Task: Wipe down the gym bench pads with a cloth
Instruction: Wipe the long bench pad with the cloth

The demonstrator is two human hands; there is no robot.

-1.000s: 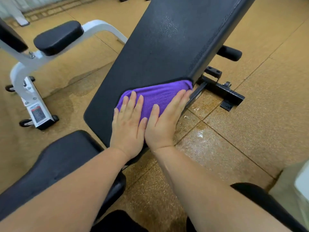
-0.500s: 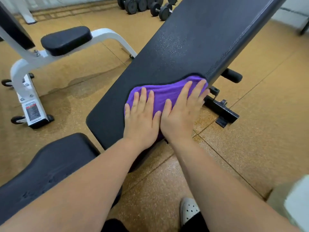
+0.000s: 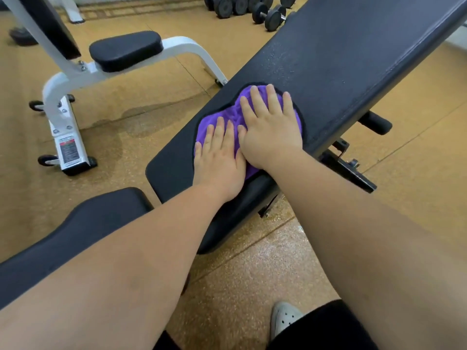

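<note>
Two hands flat on one purple cloth [image 3: 231,113], that's pretty much the whole head camera view. The left hand [image 3: 219,160] sits nearer and a bit left. The right hand [image 3: 271,130] is farther up the pad and to its right, and the two touch side by side. Fingers on both are straight and slightly spread, pressing down, not curled round anything.

The cloth is under both palms, lying on the long black back pad [image 3: 341,59] near its lower end, about mid-width. It pokes out past the left fingers [image 3: 222,130] on the far side and to their left, and a strip shows between the hands. The right fingers [image 3: 271,97] reach about to its far edge. Can't tell if the tips are on bare pad.

Cloth looks bright purple and fluffy, bunched and wrinkled rather than neatly folded. The pad is textured and tilts up toward the far right, with small droplets just beyond the cloth.

Near left is the black seat pad [image 3: 88,223]. Far left is a second bench with a white frame [image 3: 63,79] and a small black pad [image 3: 125,50]. Dumbbells [image 3: 252,7] sit at the far edge. The tan speckled floor [image 3: 252,269] has a darker wet patch [image 3: 141,117] left of the back pad. A light shoe [image 3: 284,317] shows at the near edge.
</note>
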